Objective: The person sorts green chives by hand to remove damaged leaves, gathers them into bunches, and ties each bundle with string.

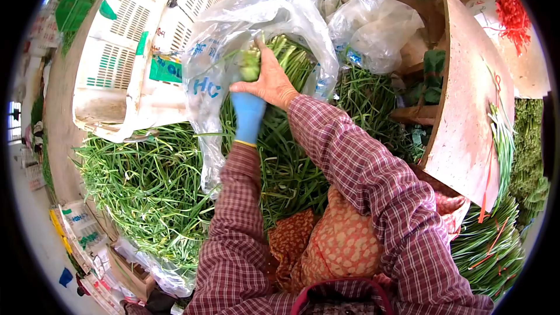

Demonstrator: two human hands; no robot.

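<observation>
Count: two hands, one open plastic bag with blue lettering point(207, 61), one bunched plastic bag point(379, 29) to its right, one bunch of red ties point(508, 14). At least two white crates point(111, 52) at upper left. Stalks and leaves too many to count.

Position: the green stalks point(294, 58) lie inside the open plastic bag, cut ends toward its far rim. Right hand point(270, 83), bare, reaches over them from the near right; thumb and forefinger spread apart, blurred pale-green ends between. Cannot tell whether this grip is tight on them. Left hand point(248, 114), in a blue glove with a yellow hem, is just below the right thumb, over the leafy part; its fingertips are hidden, so the state of that grip cannot be told.

Surroundings: a pile of loose greens point(146, 192) spreads to the left, below the crates; further leaves show under and right of the bag. A pale board point(466, 99) stands tilted at right, a tied bunch of greens point(503, 134) against its outer side. More bundled greens point(490, 251) at lower right. A spotted cloth point(344, 233) covers the lap, between the checked sleeves point(373, 181).

Obstruction: the right hand covers part of the stalks and the left fingers.
</observation>
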